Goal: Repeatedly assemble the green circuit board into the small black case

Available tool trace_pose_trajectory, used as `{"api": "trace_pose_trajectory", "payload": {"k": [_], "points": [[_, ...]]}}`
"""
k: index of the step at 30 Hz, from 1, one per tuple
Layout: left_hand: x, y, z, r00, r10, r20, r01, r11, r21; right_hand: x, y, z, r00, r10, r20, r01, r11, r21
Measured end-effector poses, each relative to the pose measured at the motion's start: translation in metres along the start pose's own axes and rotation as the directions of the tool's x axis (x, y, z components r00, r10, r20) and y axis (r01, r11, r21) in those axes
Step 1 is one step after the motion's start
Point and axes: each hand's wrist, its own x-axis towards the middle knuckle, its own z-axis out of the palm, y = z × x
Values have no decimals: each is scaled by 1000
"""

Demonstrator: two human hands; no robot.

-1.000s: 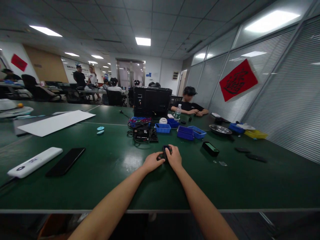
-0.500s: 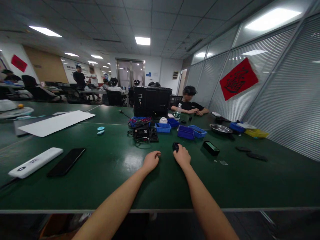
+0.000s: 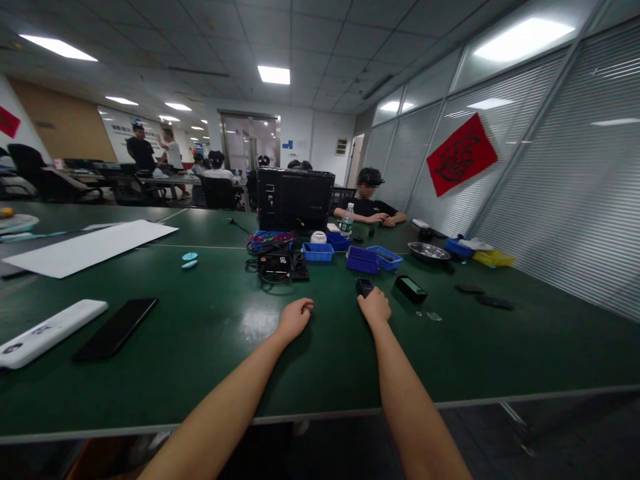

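My right hand is closed on a small black box-shaped object, whose exact kind I cannot make out. The object is low over the green table or on it; I cannot tell which. Just to its right lies an open-looking black case with a greenish inside. My left hand rests on the table to the left, holding nothing, its fingers loosely bent. Beyond it are a black device with cables and a blue tray.
A black phone and a white power strip lie at the left. Farther back stand a monitor, a water bottle and a metal bowl. A seated person is across the table.
My right hand has moved right with the black object, nearer the black case. My left hand stays about where it was on the table. The view has turned slightly right.
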Motion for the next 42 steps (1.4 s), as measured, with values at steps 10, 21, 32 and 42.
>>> {"api": "trace_pose_trajectory", "payload": {"k": [10, 21, 32, 42], "points": [[0, 0, 0, 1000, 20, 1, -20, 1000, -10, -10, -9, 6, 993, -118, 10, 118, 993, -1], [-1, 3, -1, 1000, 2, 16, -2, 1000, 3, -16, -12, -2, 934, -117, -337, 187, 965, 183], [-1, 5, -2, 1000, -13, 1, 13, 1000, -16, -30, -36, 29, 934, -341, 102, 90, 504, 859], [-1, 8, -4, 1000, -15, -4, 15, 999, -35, -34, -35, 23, 870, -337, 361, 62, 800, 597]]}}
